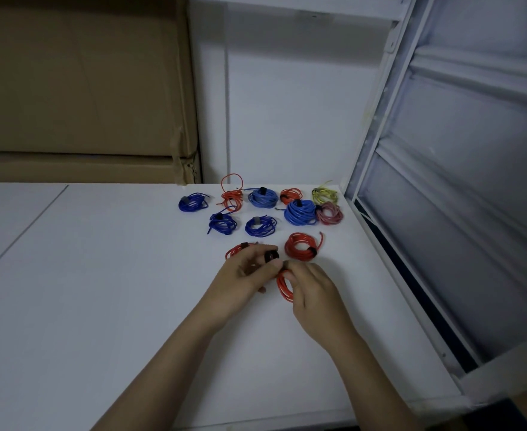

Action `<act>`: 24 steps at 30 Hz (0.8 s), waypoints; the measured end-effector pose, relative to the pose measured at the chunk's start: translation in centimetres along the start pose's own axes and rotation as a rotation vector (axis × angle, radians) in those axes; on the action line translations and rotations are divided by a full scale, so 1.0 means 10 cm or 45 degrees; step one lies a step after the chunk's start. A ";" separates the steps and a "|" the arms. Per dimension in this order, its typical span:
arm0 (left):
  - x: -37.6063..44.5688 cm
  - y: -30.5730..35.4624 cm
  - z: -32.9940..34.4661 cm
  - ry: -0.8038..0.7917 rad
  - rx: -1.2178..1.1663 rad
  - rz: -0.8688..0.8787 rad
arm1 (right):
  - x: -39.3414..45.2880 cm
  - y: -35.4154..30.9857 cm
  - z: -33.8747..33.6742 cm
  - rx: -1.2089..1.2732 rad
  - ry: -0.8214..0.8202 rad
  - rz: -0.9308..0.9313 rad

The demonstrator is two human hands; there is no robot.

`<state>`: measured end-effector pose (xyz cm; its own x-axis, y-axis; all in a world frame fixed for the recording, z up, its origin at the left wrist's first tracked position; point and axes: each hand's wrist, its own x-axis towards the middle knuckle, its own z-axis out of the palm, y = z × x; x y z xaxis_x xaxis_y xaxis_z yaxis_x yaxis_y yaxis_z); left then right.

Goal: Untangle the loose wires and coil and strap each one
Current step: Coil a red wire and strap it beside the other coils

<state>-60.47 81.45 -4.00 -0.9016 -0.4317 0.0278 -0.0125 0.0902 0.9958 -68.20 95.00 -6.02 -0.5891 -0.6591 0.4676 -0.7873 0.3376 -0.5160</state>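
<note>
My right hand [310, 287] grips a coiled red wire [284, 286] held upright just above the white table [100, 290]. My left hand [246, 272] pinches a black strap [271, 256] at the top of that coil. Behind my left hand lies another red coil [235, 250], partly hidden. A strapped red coil [302, 245] sits to the right of it. Farther back lie several strapped blue coils, such as a dark one [259, 226] and a large lighter one [300, 212]. A loosely looped red wire [232, 194] stands at the back.
A yellow coil [325, 195] and a pink coil [330, 213] lie close to the table's right edge. Cardboard boxes [78, 88] stand behind the table on the left. A white metal frame [380, 150] runs along the right side, with a drop beyond it.
</note>
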 end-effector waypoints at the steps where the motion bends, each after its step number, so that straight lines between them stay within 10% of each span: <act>1: 0.00 -0.01 0.02 0.058 0.019 0.018 | 0.00 -0.01 0.01 -0.005 -0.001 -0.016; 11: 0.13 -0.07 0.08 0.480 -0.223 0.010 | -0.01 0.00 0.06 -0.226 0.146 -0.099; 24: 0.15 -0.04 0.17 0.398 -0.023 0.244 | 0.02 0.05 0.04 -0.319 0.151 -0.141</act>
<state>-62.54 82.28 -4.52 -0.7107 -0.6624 0.2367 0.1545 0.1813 0.9712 -68.63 94.80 -6.43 -0.5025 -0.6231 0.5994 -0.8598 0.4328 -0.2709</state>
